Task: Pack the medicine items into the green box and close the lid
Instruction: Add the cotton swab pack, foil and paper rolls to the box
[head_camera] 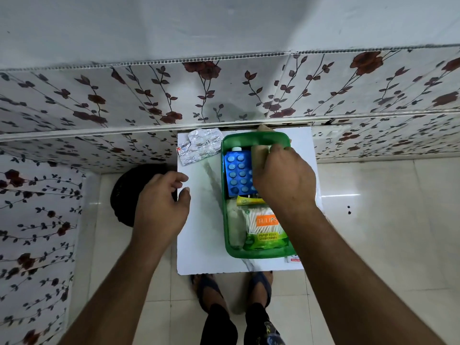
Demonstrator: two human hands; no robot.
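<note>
The green box (254, 139) stands open on a small white table (199, 235). Inside lie a blue blister pack of tablets (237, 174), a yellow-green sachet (249, 201), a pack of cotton swabs (265, 232) and a whitish bundle (235, 226). My right hand (283, 179) is inside the box's far end, fingers closed on a beige roll (258, 153). My left hand (161, 207) hovers over the table's left edge, fingers apart and holding nothing. A silver foil strip (199, 148) rests on the table to the left of the box.
A small white packet (295, 258) peeks out from under the box's near right corner. A dark round object (132, 190) sits on the floor left of the table. Flower-patterned wall panels stand behind and to the left. My sandalled feet (234, 287) are below the table edge.
</note>
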